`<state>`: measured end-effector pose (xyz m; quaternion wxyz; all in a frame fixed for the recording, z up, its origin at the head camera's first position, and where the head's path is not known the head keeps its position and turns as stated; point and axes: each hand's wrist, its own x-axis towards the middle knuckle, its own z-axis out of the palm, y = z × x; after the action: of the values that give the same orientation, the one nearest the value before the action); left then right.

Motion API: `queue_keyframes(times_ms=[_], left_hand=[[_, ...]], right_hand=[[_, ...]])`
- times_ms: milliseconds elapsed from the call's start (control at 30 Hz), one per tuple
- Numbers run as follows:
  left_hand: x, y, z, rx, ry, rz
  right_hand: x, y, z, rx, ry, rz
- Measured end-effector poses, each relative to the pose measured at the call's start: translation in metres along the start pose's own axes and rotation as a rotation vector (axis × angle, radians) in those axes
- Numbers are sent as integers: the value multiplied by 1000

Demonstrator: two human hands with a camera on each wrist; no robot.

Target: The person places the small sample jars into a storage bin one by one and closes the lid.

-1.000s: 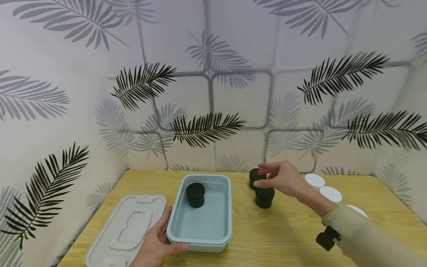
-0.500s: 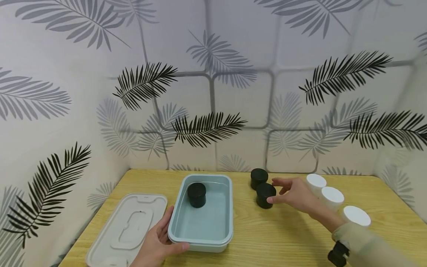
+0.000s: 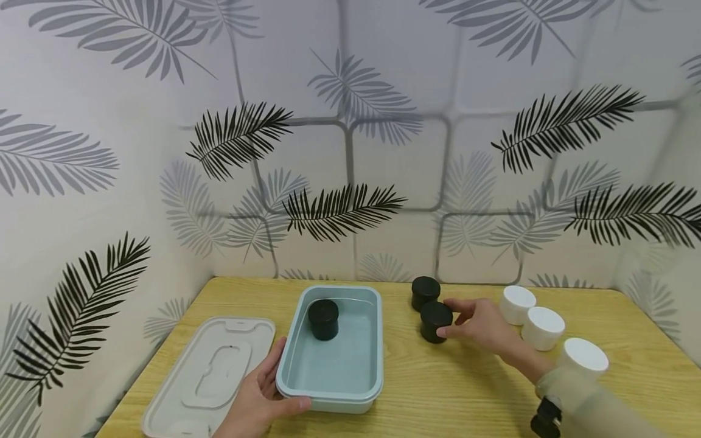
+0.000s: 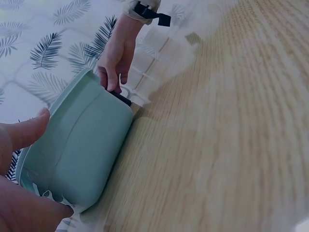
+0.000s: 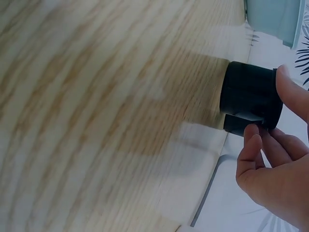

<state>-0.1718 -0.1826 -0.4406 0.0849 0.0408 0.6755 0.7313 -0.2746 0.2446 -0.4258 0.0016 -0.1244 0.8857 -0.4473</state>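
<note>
Leaf-patterned walls close in a wooden table [image 3: 438, 389]. Nearest, the left hand [image 3: 263, 398] holds the near corner of the blue-green tub [image 3: 328, 389], thumb curled over its rim, as it did a second ago. Beside those fingers lies one pale lid [image 3: 210, 371]. Inside the tub, beyond the thumb, stands one black jar [image 3: 322, 319].

The right hand [image 3: 482, 325] has dropped from above the jars to table level, and its fingers [image 5: 285, 89] now close round the nearer black jar [image 3: 435, 321], thumb and fingertips on its sides (it stays on the table). So this jar looks next to be lifted.

Count: three black jars, the third [image 3: 425, 292] just behind the gripped one; three white jars [image 3: 542, 328] right of the hand.
</note>
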Motion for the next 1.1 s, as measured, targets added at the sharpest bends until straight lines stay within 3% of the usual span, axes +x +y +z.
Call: queue_keyframes(times_ms=[367,600,1100], left_hand=[[2,1,0,-12,-37,24],[1,0,-1,-18,-28,23],[1,1,0,-21,-37,32]], right_hand=[[4,3,-1,42,-23,19],[5,5,-1,114,-56,25],[9,11,4,149,-56,36]])
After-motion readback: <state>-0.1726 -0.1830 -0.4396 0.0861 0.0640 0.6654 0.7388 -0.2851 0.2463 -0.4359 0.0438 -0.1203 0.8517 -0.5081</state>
